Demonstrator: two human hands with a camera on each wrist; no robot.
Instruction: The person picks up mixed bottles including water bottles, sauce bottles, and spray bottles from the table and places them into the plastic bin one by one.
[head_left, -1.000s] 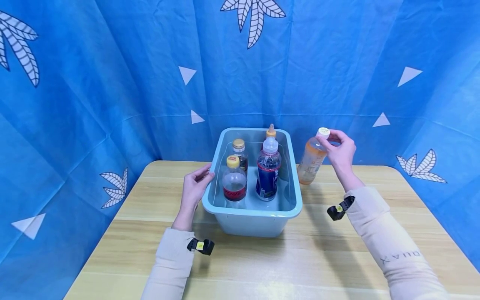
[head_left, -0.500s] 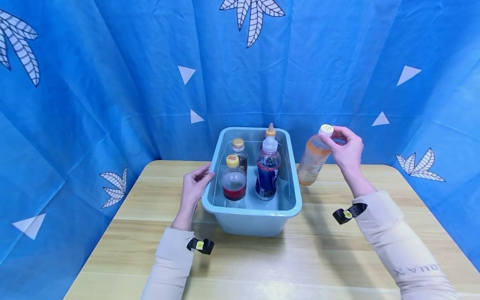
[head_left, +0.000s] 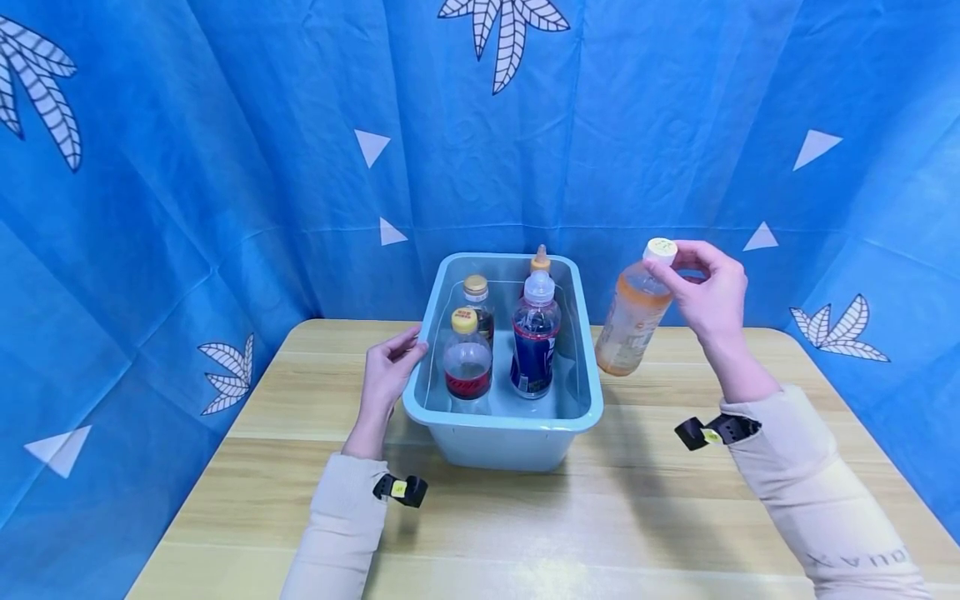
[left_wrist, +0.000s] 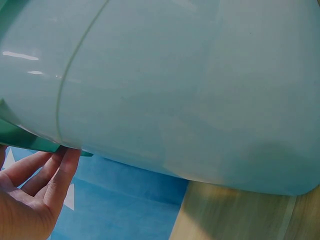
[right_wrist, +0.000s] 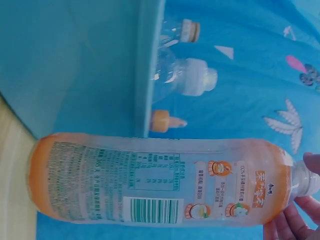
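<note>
My right hand [head_left: 708, 287] pinches the white-capped neck of a clear plastic drink bottle [head_left: 634, 312] with orange bands. The bottle leans toward the right, beside the bin's right wall; I cannot tell whether its base touches the table. In the right wrist view its printed label and barcode face the camera, with fingers [right_wrist: 295, 217] at the neck. At the light-blue plastic bin's [head_left: 502, 450] left rim, my left hand [head_left: 386, 371] grips the edge. The left wrist view has these fingers [left_wrist: 62, 175] against the rim, the thumb mostly hidden.
Inside the bin stand a yellow-capped bottle with a red label [head_left: 468, 367], a gold-capped bottle [head_left: 477, 293], a blue-labelled bottle [head_left: 534, 350] and an orange-nozzled bottle [head_left: 540, 265] partly hidden behind it. A blue curtain [head_left: 300, 167] hangs behind the wooden table [head_left: 300, 517].
My right hand has moved right and slightly up, taking the bottle's top with it; its base has shifted slightly right. The left hand and bin have stayed in place.
</note>
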